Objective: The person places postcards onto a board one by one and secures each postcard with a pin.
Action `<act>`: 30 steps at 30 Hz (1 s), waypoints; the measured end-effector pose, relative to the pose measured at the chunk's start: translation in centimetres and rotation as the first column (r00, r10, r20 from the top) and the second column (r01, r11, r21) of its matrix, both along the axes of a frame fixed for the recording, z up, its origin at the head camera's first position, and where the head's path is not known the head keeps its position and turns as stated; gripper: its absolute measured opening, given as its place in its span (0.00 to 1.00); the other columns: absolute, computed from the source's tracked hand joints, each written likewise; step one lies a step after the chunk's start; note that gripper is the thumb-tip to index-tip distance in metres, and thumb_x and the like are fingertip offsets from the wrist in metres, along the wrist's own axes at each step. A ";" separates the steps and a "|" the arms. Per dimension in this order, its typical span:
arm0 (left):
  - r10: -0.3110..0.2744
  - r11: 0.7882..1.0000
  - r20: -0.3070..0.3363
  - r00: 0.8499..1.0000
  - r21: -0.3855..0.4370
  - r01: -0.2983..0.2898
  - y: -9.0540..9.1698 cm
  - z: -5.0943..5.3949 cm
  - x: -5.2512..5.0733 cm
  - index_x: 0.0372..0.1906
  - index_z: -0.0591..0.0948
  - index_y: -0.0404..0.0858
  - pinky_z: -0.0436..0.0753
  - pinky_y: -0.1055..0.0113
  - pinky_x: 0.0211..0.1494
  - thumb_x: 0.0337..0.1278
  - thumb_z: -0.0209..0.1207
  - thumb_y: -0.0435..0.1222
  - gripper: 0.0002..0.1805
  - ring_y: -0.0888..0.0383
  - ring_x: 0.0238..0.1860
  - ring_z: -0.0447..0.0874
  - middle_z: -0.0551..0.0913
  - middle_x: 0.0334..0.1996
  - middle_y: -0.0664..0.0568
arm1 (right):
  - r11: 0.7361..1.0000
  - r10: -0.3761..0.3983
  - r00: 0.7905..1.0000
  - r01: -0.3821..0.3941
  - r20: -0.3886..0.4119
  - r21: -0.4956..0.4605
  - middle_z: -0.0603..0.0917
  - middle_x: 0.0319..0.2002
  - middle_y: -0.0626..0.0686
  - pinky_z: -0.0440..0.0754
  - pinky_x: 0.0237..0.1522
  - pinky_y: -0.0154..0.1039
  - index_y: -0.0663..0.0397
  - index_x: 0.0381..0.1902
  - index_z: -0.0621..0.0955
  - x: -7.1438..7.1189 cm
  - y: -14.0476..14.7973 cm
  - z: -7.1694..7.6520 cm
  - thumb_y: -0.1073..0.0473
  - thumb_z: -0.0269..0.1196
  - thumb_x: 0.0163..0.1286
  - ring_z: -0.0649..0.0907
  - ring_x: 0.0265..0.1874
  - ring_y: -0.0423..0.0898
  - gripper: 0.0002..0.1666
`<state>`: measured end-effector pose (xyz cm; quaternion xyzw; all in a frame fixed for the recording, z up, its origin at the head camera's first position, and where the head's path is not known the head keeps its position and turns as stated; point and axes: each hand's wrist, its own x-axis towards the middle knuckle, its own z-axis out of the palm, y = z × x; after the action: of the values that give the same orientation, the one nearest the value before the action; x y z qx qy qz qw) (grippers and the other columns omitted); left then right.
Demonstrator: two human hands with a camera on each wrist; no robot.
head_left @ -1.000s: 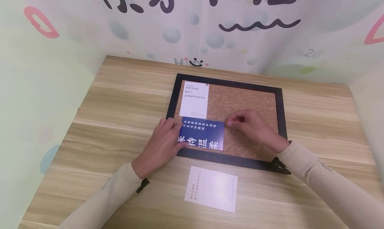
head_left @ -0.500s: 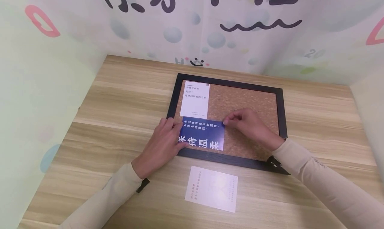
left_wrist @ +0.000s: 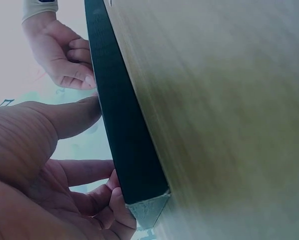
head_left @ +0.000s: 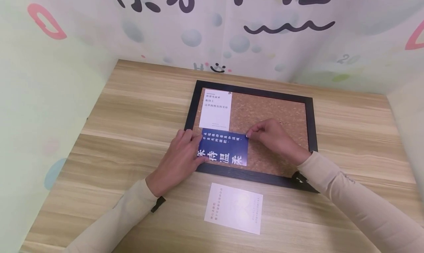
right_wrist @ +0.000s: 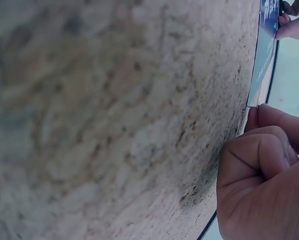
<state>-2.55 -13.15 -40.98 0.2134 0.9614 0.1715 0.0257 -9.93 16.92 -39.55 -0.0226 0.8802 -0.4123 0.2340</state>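
Observation:
A blue card (head_left: 223,148) with white lettering lies in the lower left of a black-framed cork board (head_left: 281,113). My left hand (head_left: 177,159) rests over the board's lower left corner, its thumb on the card. In the left wrist view, the thumb and bent fingers lie along the black frame (left_wrist: 124,110). At the card's upper right corner my right hand (head_left: 276,140) brings thumb and index fingertip together in a pinch. The right wrist view shows those fingertips at the card's corner; whatever is between them is hidden.
Above the blue card, a white printed card (head_left: 215,109) has a small dark dot at its top right corner. Another white card (head_left: 233,208) lies on the wooden table (head_left: 142,109) in front of the board. A printed wall (head_left: 215,32) stands behind.
My right hand has shifted slightly left, from beside the blue card to its upper right corner, and then holds there. My left hand stays in place.

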 end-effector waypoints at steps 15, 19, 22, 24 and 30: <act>-0.003 1.000 -0.007 1.000 -0.007 0.003 0.0 0.0 0.0 0.71 0.79 0.23 0.71 0.57 0.53 0.59 0.81 0.47 0.45 0.46 0.50 0.69 0.82 0.57 0.37 | 1.000 0.003 1.000 -0.003 0.017 0.021 0.92 0.48 0.59 0.79 0.48 0.44 0.62 0.45 0.92 -0.4 -0.2 0.0 0.64 0.64 0.82 0.81 0.45 0.53 0.11; 0.000 1.000 -0.002 1.000 -0.007 0.000 0.0 0.0 0.1 0.72 0.79 0.22 0.71 0.57 0.53 0.59 0.82 0.47 0.45 0.46 0.50 0.69 0.82 0.58 0.37 | 1.000 -0.006 1.000 0.006 0.015 0.014 0.91 0.49 0.60 0.78 0.46 0.43 0.64 0.44 0.91 -0.4 -0.2 -0.1 0.65 0.64 0.81 0.79 0.44 0.52 0.10; -0.004 1.000 -0.003 1.000 -0.008 0.004 0.0 0.1 0.0 0.72 0.79 0.22 0.72 0.57 0.54 0.59 0.82 0.47 0.45 0.46 0.51 0.69 0.82 0.59 0.37 | 1.000 -0.017 1.000 0.017 0.020 0.009 0.90 0.49 0.61 0.77 0.45 0.44 0.64 0.44 0.90 -0.4 -0.2 -0.1 0.66 0.64 0.81 0.78 0.44 0.52 0.09; -0.007 1.000 -0.002 1.000 -0.007 0.007 0.0 0.1 0.0 0.71 0.79 0.22 0.72 0.57 0.54 0.59 0.81 0.47 0.44 0.46 0.51 0.69 0.82 0.60 0.36 | 1.000 -0.018 1.000 0.017 0.018 0.011 0.90 0.49 0.61 0.78 0.45 0.43 0.64 0.44 0.90 -0.4 -0.2 -0.1 0.66 0.64 0.81 0.79 0.44 0.52 0.09; -0.009 1.000 -0.001 1.000 -0.004 0.009 0.0 0.2 0.0 0.71 0.79 0.22 0.71 0.57 0.53 0.60 0.81 0.47 0.44 0.46 0.50 0.68 0.82 0.58 0.37 | 1.000 -0.001 1.000 0.001 0.014 0.005 0.91 0.46 0.60 0.77 0.43 0.42 0.65 0.44 0.91 -0.3 -0.2 0.0 0.65 0.65 0.81 0.78 0.42 0.52 0.09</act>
<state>-2.50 -13.14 -40.83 0.2179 0.9608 0.1693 0.0266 -10.22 16.76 -39.58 -0.0186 0.8796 -0.4106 0.2398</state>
